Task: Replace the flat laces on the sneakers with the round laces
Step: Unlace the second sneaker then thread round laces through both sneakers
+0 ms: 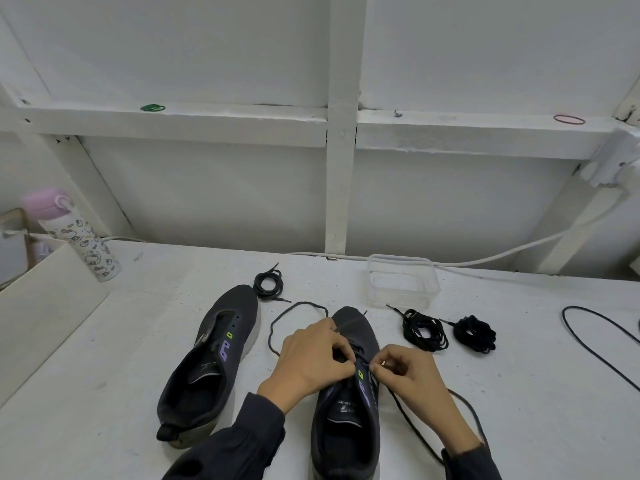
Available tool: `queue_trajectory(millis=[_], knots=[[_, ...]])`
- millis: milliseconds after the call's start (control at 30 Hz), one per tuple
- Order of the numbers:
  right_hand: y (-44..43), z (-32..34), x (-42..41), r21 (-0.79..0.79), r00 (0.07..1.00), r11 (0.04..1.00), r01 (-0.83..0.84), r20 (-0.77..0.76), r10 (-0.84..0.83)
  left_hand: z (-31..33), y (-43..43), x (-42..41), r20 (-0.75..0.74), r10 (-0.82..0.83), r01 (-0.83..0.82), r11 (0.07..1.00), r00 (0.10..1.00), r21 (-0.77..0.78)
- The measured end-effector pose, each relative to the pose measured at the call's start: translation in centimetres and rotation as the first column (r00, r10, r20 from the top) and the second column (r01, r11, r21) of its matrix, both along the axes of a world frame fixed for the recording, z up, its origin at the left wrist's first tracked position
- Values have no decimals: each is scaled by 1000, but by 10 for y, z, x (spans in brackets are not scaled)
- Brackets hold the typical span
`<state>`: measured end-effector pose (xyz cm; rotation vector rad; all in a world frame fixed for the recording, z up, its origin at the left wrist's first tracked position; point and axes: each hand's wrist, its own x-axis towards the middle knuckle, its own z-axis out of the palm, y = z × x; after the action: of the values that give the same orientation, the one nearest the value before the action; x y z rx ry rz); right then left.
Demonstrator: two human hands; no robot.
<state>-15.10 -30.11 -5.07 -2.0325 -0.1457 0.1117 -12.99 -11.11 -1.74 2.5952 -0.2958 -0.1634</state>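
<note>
Head view of a white table (519, 393) set against a white panelled wall with a horizontal ledge. Two dark grey sneakers lie toes away from the viewer: the left sneaker (211, 368), without a lace and with bare eyelets, rests angled to the right, and the right sneaker (346, 420) stands near the front edge between both wrists. The left hand (311, 358) lies over the instep of the right sneaker, fingers curled, thumb closed against the forefinger on the dark lace (273, 327) at the eyelet row. The right hand (412, 379) meets it from the other side, its thumb and forefinger pinched together on the same lace just beside the green eyelet tab. One free run of the lace loops out on the table to the left of the toe, and the other trails from the right fingertips back past the right wrist; whether this lace is flat or round cannot be told. A clear plastic container (401, 259) stands beyond the toe. A white printed bottle (78, 237) with a pink cap stands at far left. One coiled lace (268, 285) lies just beside the left sneaker's toe; two black lace bundles (424, 330) (475, 334) lie right of the right sneaker. A green rubber band (152, 108) and a red rubber band (569, 119) rest on the ledge.
</note>
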Motion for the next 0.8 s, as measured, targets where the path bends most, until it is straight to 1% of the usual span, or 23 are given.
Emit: queue_trajectory(millis=[133, 267, 400, 467, 533, 600, 700, 767, 800], knots=[[1, 3, 2, -90, 999, 996, -5, 37, 9, -5, -6, 0, -16, 51, -52, 997, 999, -53], [-1, 11, 9, -235, 994, 970, -70, 60, 86, -10, -5, -1, -30, 66, -69, 992, 997, -109], [0, 19, 17, -406, 985, 904, -133, 45, 166, -14, -5, -1, -10, 79, -79, 989, 997, -122], [3, 21, 19, -496, 977, 855, -152, 54, 205, -15, -5, -2, -4, 83, -82, 989, 997, -127], [7, 23, 20, -543, 974, 826, -154, 60, 221, -16, -5, -2, 0, 81, -80, 989, 997, -121], [5, 21, 20, -469, 981, 869, -157, 28, 192, -18, -4, -2, -1, 79, -79, 990, 997, -120], [2, 15, 19, -233, 991, 964, -127, -77, 112, -21, -5, -3, -9, 74, -74, 989, 997, -130], [6, 16, 16, -99, 985, 991, -84, -156, 68, -23, -8, -4, 5, 68, -67, 991, 998, -117], [8, 16, 15, -64, 981, 996, -65, -188, 52, -24, -9, -4, 11, 67, -65, 991, 998, -118]])
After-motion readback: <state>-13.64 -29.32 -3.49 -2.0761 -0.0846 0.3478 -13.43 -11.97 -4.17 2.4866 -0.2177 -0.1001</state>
